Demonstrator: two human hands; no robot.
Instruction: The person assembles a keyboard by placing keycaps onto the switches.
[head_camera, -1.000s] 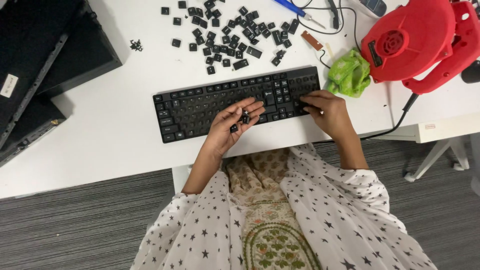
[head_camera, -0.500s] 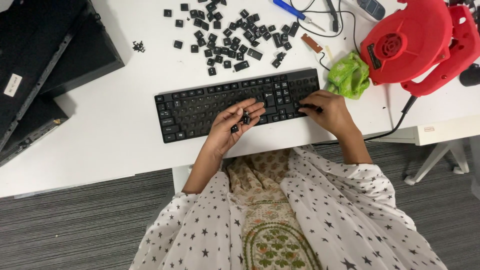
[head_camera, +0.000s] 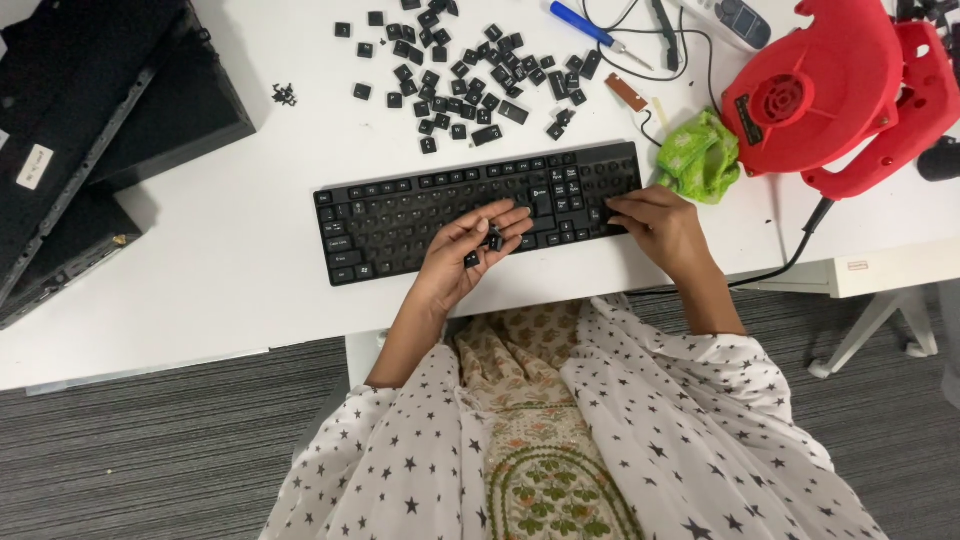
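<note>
A black keyboard (head_camera: 480, 205) lies flat near the front edge of the white table (head_camera: 230, 280), its long side running along that edge and tilted slightly, the right end farther back. Many of its keys are off, leaving bare sockets. Two small black keycaps (head_camera: 484, 248) sit in the cupped left hand (head_camera: 470, 250) over the keyboard's front middle. Loose black keycaps (head_camera: 470, 80) lie scattered behind the keyboard, toward the table's back edge.
</note>
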